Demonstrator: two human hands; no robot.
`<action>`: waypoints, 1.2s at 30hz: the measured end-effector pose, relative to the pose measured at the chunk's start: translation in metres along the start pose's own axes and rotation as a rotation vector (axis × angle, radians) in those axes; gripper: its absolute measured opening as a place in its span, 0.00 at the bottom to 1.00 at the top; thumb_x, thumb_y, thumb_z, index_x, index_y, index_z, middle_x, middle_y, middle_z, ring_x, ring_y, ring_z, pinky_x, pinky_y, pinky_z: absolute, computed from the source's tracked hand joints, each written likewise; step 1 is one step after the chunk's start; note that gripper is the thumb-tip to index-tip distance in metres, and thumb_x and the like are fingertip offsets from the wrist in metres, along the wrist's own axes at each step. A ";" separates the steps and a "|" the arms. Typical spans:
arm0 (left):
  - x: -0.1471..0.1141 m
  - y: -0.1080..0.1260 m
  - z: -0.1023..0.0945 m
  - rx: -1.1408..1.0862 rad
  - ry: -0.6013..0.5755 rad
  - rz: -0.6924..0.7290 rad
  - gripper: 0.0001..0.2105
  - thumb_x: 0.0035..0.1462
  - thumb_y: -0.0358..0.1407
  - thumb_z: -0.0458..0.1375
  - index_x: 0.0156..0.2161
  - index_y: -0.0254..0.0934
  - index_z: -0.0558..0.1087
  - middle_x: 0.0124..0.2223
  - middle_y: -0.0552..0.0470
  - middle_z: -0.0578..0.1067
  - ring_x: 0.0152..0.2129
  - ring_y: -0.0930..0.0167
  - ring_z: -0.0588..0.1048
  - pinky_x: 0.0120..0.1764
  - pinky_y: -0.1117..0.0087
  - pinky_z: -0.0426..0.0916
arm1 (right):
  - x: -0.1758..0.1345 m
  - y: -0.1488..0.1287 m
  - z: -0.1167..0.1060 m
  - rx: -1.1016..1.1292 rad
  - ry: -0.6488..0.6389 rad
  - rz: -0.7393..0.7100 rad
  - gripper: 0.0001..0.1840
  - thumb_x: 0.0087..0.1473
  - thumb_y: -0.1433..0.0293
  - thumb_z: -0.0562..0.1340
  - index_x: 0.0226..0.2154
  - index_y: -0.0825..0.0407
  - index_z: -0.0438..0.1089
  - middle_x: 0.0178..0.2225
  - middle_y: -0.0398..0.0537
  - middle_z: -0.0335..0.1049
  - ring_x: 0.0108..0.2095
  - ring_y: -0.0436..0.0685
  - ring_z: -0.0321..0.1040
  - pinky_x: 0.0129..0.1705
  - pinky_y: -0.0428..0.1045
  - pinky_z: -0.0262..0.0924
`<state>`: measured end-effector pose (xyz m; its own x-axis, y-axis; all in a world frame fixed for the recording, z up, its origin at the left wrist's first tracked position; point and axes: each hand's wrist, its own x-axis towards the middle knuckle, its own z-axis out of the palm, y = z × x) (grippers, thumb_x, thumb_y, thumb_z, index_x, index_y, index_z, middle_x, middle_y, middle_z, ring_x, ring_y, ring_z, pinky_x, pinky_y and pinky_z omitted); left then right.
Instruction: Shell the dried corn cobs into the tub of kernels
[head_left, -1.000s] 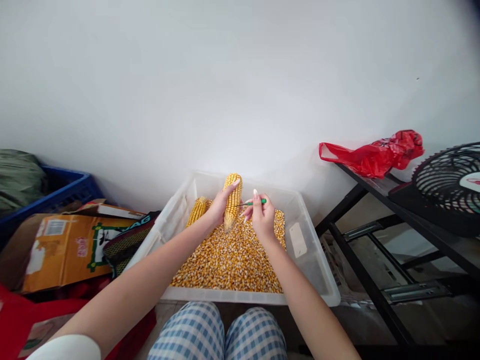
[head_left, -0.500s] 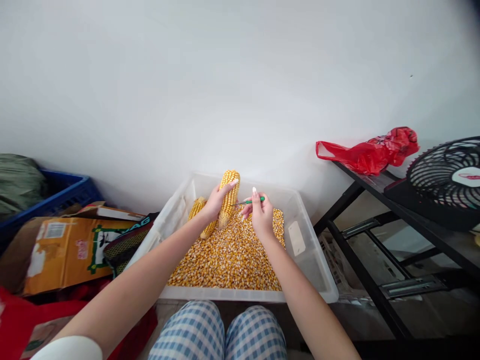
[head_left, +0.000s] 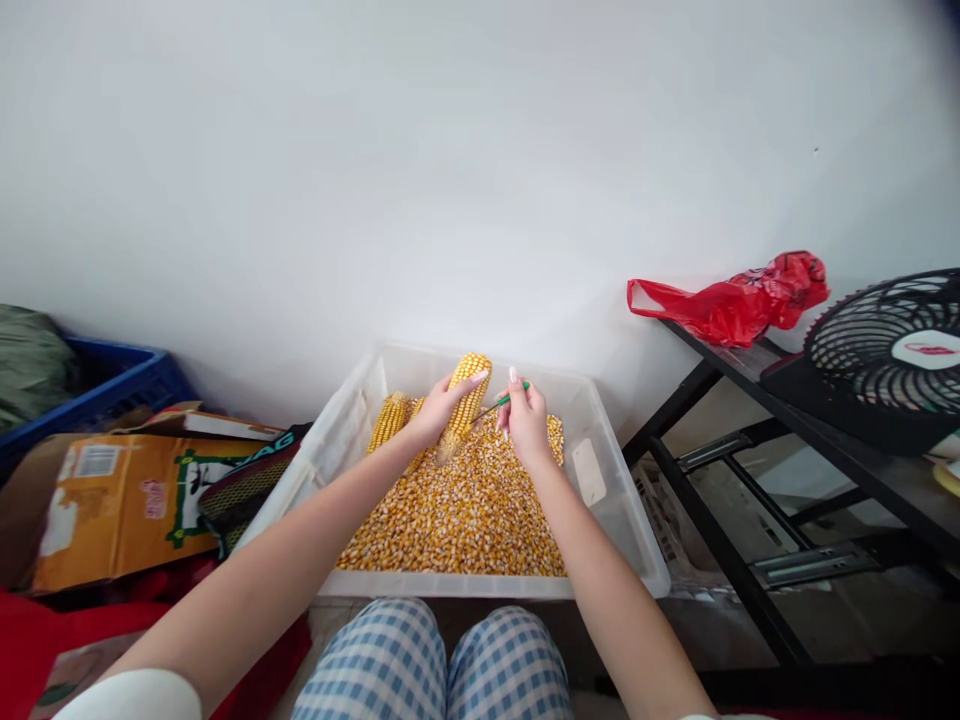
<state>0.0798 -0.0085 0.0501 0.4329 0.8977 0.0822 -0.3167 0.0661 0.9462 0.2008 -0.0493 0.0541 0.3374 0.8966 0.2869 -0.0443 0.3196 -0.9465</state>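
Note:
My left hand [head_left: 441,408] is wrapped round a yellow corn cob [head_left: 472,385], which leans with its top to the right. The cob's lower end looks bare and pale. In my right hand [head_left: 523,415] is a thin screwdriver-like tool with a green handle [head_left: 511,395]. Its metal shaft slants down to the left and meets the cob's lower right side. Under both hands, loose corn kernels [head_left: 457,515] fill much of a clear plastic bin [head_left: 630,520]. More corn cobs [head_left: 388,420] lie at the bin's back left, partly hidden by my left hand.
A black table [head_left: 750,370] on the right bears a red plastic bag [head_left: 739,305] and a black fan [head_left: 885,350]. To the left are a cardboard box [head_left: 127,510], a dark mesh bag [head_left: 251,490] and a blue crate [head_left: 127,385]. A white wall [head_left: 450,170] stands behind.
The cob in my left hand has tilted further right and come slightly lower. The green-handled tool now slants more steeply, its tip against the cob's lower part. The view has shifted a little.

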 end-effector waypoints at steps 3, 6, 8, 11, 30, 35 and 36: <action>0.001 -0.001 -0.001 -0.009 -0.004 -0.005 0.17 0.45 0.48 0.59 0.35 0.37 0.65 0.21 0.55 0.68 0.16 0.71 0.70 0.19 0.73 0.64 | 0.000 -0.001 -0.001 -0.006 0.002 0.007 0.22 0.50 0.51 0.53 0.21 0.52 0.58 0.07 0.33 0.52 0.08 0.43 0.49 0.09 0.40 0.42; 0.003 -0.001 -0.004 -0.006 0.007 -0.008 0.17 0.46 0.49 0.58 0.33 0.36 0.65 0.20 0.54 0.69 0.15 0.71 0.70 0.18 0.73 0.63 | 0.000 -0.001 -0.001 -0.019 0.014 0.026 0.22 0.50 0.51 0.54 0.20 0.52 0.58 0.08 0.33 0.52 0.08 0.43 0.49 0.09 0.39 0.41; 0.006 -0.001 -0.007 -0.007 0.026 -0.008 0.18 0.46 0.50 0.57 0.32 0.35 0.65 0.20 0.52 0.70 0.15 0.71 0.70 0.18 0.72 0.63 | -0.001 -0.001 -0.001 -0.019 0.003 0.017 0.22 0.50 0.51 0.54 0.21 0.53 0.59 0.08 0.34 0.53 0.08 0.43 0.50 0.09 0.39 0.42; 0.008 -0.001 -0.011 -0.038 0.068 -0.019 0.19 0.46 0.51 0.56 0.32 0.34 0.66 0.21 0.50 0.71 0.16 0.71 0.70 0.18 0.73 0.63 | -0.003 0.001 0.002 0.021 0.003 -0.037 0.21 0.52 0.52 0.52 0.23 0.53 0.60 0.10 0.35 0.57 0.09 0.43 0.53 0.11 0.39 0.47; 0.013 -0.005 -0.015 -0.242 0.164 -0.190 0.24 0.43 0.57 0.53 0.27 0.34 0.65 0.18 0.51 0.67 0.14 0.71 0.68 0.19 0.69 0.64 | -0.021 0.004 0.014 -0.115 -0.046 -0.241 0.16 0.55 0.57 0.51 0.28 0.53 0.62 0.18 0.41 0.67 0.17 0.46 0.65 0.22 0.42 0.62; 0.010 -0.008 -0.012 -0.062 0.139 -0.010 0.21 0.46 0.53 0.55 0.32 0.35 0.66 0.22 0.53 0.69 0.16 0.71 0.68 0.20 0.70 0.63 | -0.015 0.006 0.010 -0.049 -0.019 -0.130 0.19 0.54 0.54 0.51 0.27 0.53 0.59 0.14 0.38 0.64 0.12 0.45 0.60 0.15 0.41 0.57; 0.009 -0.007 -0.011 -0.004 0.142 0.033 0.20 0.46 0.52 0.56 0.33 0.35 0.66 0.22 0.53 0.69 0.17 0.71 0.69 0.21 0.71 0.63 | -0.013 0.006 0.010 -0.043 -0.015 -0.099 0.19 0.54 0.54 0.51 0.26 0.53 0.59 0.13 0.37 0.63 0.11 0.45 0.58 0.14 0.40 0.56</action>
<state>0.0767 0.0042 0.0409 0.2983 0.9520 0.0679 -0.3323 0.0370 0.9424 0.1869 -0.0561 0.0458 0.3244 0.8657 0.3811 0.0291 0.3935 -0.9189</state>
